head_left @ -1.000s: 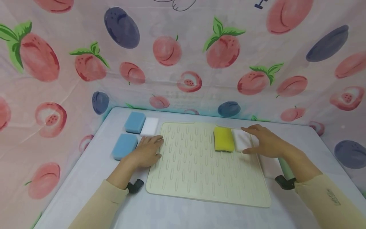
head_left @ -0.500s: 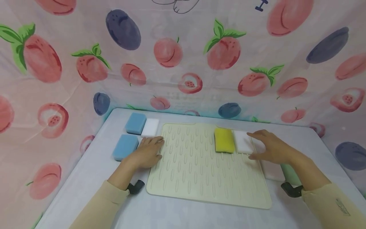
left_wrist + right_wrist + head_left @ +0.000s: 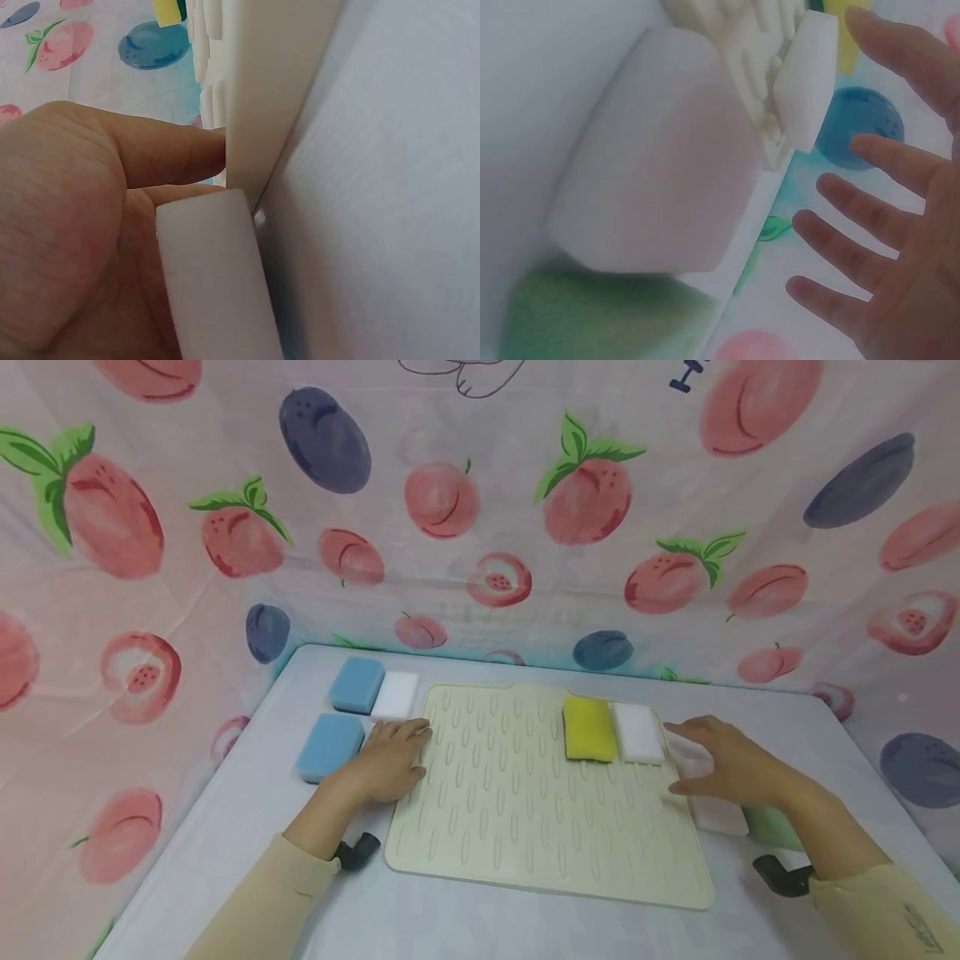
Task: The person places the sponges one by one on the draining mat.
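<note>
A cream ribbed mat (image 3: 517, 835) lies on the white table. On its far right part a yellow sponge (image 3: 588, 729) and a white sponge block (image 3: 639, 734) sit side by side. My left hand (image 3: 384, 766) rests at the mat's left edge, fingertips over the rim; the left wrist view shows its thumb (image 3: 176, 154) at that edge and a white block (image 3: 217, 277) beside the palm. Just past the mat's right edge, my right hand (image 3: 723, 762) hovers with fingers spread, holding nothing. Below it are a white block (image 3: 660, 157) and a green sponge (image 3: 600, 315).
Two blue sponges (image 3: 330, 747) lie left of the mat, and a white block (image 3: 395, 696) is beside the farther one. A fruit-print cloth (image 3: 480, 527) hangs behind the table. Each wrist carries a dark camera mount (image 3: 783, 875).
My right hand has drawn away from the white block on the mat, moving right and slightly nearer, leaving the block in full view. The left hand stays at the mat's edge.
</note>
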Motion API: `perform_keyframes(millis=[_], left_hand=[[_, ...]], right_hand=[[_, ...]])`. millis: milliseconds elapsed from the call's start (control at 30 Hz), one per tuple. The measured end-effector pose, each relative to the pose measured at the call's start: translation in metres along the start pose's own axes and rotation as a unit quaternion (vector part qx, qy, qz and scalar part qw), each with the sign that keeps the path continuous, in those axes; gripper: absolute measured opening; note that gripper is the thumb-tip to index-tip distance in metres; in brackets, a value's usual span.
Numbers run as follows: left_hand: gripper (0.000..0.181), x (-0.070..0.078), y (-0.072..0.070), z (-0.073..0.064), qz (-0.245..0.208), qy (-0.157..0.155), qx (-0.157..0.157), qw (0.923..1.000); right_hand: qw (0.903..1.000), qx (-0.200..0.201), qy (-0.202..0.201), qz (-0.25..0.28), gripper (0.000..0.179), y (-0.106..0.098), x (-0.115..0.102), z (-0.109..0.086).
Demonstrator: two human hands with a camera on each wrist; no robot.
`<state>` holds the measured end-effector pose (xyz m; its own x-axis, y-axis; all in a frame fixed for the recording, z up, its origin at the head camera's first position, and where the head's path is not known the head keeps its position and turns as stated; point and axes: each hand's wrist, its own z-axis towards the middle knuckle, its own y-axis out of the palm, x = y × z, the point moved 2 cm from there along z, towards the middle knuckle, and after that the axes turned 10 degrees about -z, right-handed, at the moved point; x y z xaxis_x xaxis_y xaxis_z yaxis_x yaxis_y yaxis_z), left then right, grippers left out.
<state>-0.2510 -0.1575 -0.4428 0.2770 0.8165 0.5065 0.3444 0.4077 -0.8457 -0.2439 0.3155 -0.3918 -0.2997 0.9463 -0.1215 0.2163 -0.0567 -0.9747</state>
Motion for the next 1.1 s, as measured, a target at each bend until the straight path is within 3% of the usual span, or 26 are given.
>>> perform_keyframes(millis=[1100], left_hand=[[0.063, -0.003, 0.002, 0.002, 0.009, -0.004, -0.005, 0.9999]], right_hand=[[0.9997, -0.001, 0.016, -0.018, 0.099, 0.025, 0.024, -0.028]])
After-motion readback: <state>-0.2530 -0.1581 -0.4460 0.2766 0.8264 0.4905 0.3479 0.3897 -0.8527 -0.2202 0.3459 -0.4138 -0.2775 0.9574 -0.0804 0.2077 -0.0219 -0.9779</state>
